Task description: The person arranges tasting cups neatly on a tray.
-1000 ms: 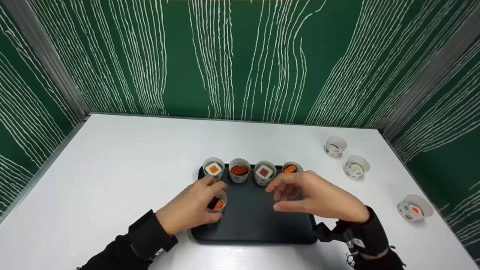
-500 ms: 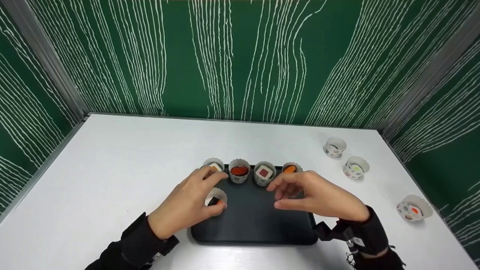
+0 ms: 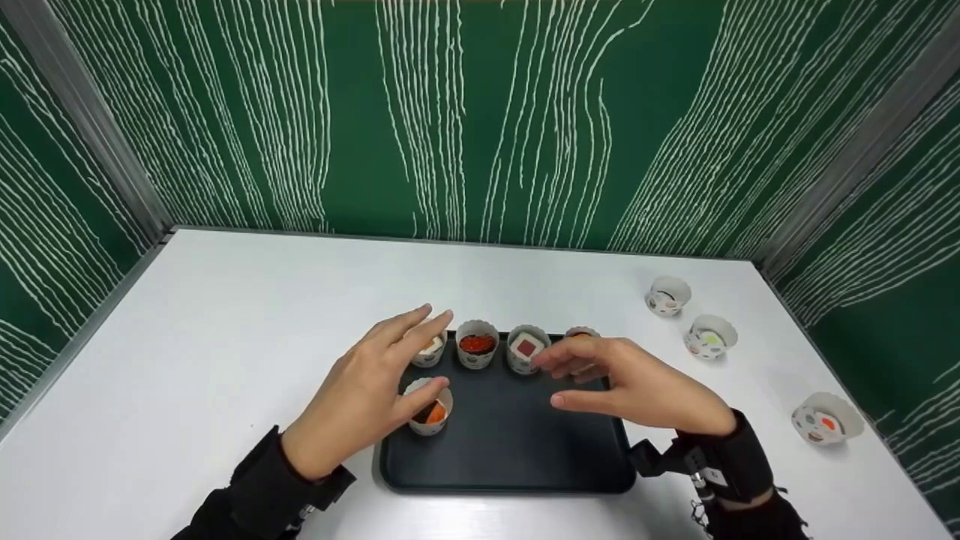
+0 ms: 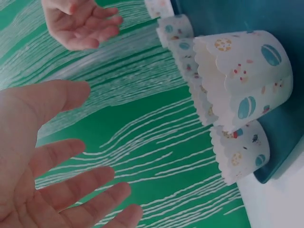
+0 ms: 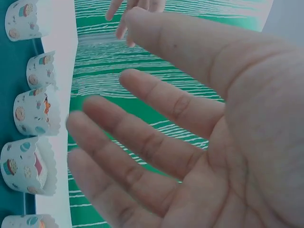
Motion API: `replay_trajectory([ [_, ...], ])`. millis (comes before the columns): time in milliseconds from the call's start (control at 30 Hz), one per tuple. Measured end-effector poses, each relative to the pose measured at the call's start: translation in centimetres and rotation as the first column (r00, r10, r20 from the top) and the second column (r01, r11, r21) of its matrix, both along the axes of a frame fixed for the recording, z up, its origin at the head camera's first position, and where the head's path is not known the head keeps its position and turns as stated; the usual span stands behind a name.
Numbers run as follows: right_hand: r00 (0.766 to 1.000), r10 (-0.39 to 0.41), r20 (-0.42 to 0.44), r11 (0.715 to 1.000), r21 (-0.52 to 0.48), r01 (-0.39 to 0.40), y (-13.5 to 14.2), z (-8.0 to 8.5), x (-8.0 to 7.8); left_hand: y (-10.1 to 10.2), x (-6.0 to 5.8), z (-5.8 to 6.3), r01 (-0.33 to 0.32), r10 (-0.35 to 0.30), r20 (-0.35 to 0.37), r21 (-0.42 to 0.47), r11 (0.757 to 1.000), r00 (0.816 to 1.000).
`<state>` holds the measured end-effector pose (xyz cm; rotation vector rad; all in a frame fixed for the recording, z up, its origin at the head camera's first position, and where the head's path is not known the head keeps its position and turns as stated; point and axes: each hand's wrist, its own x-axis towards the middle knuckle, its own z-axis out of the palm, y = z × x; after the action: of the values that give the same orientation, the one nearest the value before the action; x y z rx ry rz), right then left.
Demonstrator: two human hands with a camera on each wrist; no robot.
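Note:
My left hand (image 3: pixel 367 390) hovers with spread fingers above the left side of a black tray (image 3: pixel 517 457), holding nothing. Just below its thumb stands a paper baking cup (image 3: pixel 427 429) with a black-and-orange sushi piece inside; the left wrist view shows the printed cup (image 4: pixel 256 76) apart from the palm. Along the tray's back edge are more cups: one with a white piece (image 3: pixel 431 349), partly behind the left fingers, one with red roe (image 3: pixel 478 344), and one with a white block with a dark red centre (image 3: pixel 526 346). My right hand (image 3: pixel 637 382), loosely bent, partly covers another cup (image 3: pixel 582 331).
On the white table (image 3: pixel 240 337), right of the tray, stand three more filled cups: a far one (image 3: pixel 666 300), one with a green-centred piece (image 3: pixel 709 341) and a nearer one with a red-topped piece (image 3: pixel 825 420). Green walls (image 3: pixel 495 150) with white lines enclose the table.
My left hand has let go of the cup with the black-and-orange sushi piece, lifted away and spread its fingers. The cup stays on the tray. My right hand has barely moved.

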<state>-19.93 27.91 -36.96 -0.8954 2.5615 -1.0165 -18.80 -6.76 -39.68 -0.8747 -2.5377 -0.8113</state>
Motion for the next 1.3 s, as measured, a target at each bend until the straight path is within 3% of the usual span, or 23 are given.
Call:
replay_trajectory([
  [267, 0.990, -0.141, 0.012, 0.989, -0.031, 0.141, 1.9, -0.8, -1.9, -0.3, 0.0, -0.1, -0.041, 0.041, 0.014, -0.015, 0.999, 0.999],
  [433, 0.970, -0.237, -0.051, 0.971, -0.020, 0.237, 3.9, -1.1, -4.3, -0.5, 0.0, -0.1, -0.050, 0.051, 0.029, -0.017, 0.999, 0.998],
  [567, 0.939, -0.324, -0.115, 0.945, 0.009, 0.327, 5.8, -1.2, -6.5, -0.5, 0.1, -0.2, -0.054, 0.055, 0.042, -0.013, 0.998, 0.998],
  [767, 0.877, -0.467, -0.112, 0.869, 0.124, 0.479, 8.8, -1.6, -9.4, -0.6, 0.1, -0.3, -0.053, 0.053, 0.047, -0.007, 0.999, 0.997],
  [1033, 0.855, -0.491, -0.165, 0.813, 0.266, 0.518, 11.8, -2.6, -12.2, -0.6, 0.0, -0.3, -0.044, 0.044, 0.035, -0.011, 0.999, 0.998],
  [1300, 0.859, -0.482, -0.172, 0.760, 0.405, 0.508, 13.0, -3.2, -13.6, -0.6, -0.4, 0.1, -0.023, 0.023, 0.037, -0.011, 1.000, 0.999],
])
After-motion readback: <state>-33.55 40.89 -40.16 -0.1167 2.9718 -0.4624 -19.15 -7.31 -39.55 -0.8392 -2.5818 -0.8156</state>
